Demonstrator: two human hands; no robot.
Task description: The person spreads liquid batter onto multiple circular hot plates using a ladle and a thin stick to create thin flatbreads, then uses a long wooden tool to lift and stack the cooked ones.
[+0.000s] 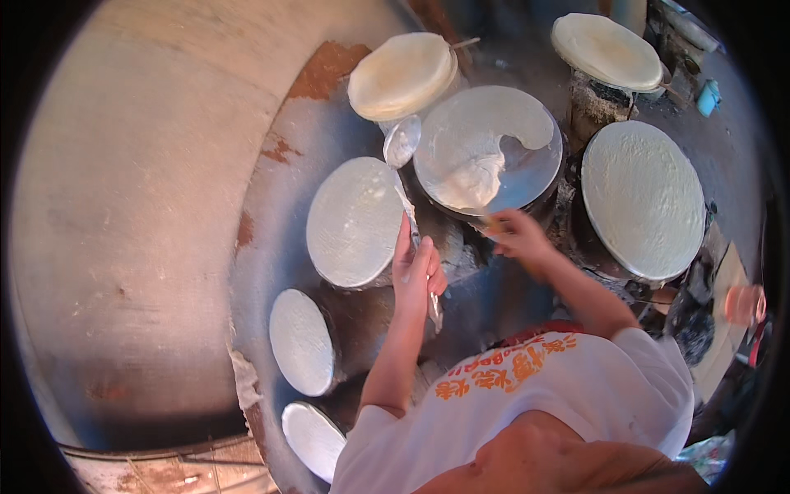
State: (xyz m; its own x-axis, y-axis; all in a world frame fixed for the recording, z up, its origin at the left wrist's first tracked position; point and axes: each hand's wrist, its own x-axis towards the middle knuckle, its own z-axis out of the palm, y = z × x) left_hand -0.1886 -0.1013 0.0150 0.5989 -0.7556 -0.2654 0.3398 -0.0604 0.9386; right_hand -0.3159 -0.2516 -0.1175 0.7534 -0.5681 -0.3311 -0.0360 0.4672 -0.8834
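My left hand [418, 276] is closed around the long batter-smeared handle of a ladle. The ladle's bowl [402, 142] hangs over the gap between two round pans, coated with white batter. In the middle, a round flat pan [527, 173] carries a curved layer of pale batter [473, 177], thickest near its front edge; grey metal shows at its right. At that pan's near rim my right hand [520, 235], somewhat blurred, grips a short yellowish handle [494, 223]. Whether that handle belongs to the pan or to a separate tool I cannot tell.
Batter-covered round pans stand on the left [354, 222], lower left [302, 342] and right [643, 200]. Pale round sheets lie at the back left [403, 76] and back right [607, 51]. A large curved metal surface [148, 206] fills the far left. A pinkish cup [745, 305] stands at right.
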